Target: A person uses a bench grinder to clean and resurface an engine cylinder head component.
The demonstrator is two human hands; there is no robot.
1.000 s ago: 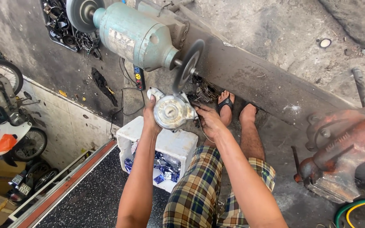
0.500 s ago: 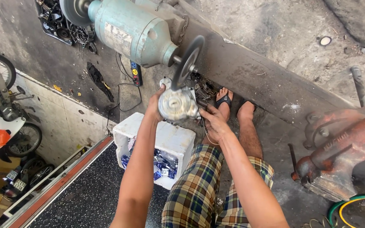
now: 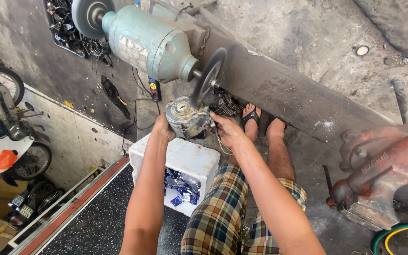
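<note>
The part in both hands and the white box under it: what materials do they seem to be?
Engine part: probably cast aluminium, dull silver-grey with a bright round face. White box: looks like foam, with thick matte walls and rounded edges.

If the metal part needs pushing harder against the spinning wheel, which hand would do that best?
Probably the right hand: it grips the metal part directly under the wheel. The left hand holds the far side.

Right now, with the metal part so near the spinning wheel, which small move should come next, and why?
Probably ease the metal part slightly up against the wire wheel. Both the left hand and the right hand already grip it, and its top sits right at the wheel's lower edge.
</note>
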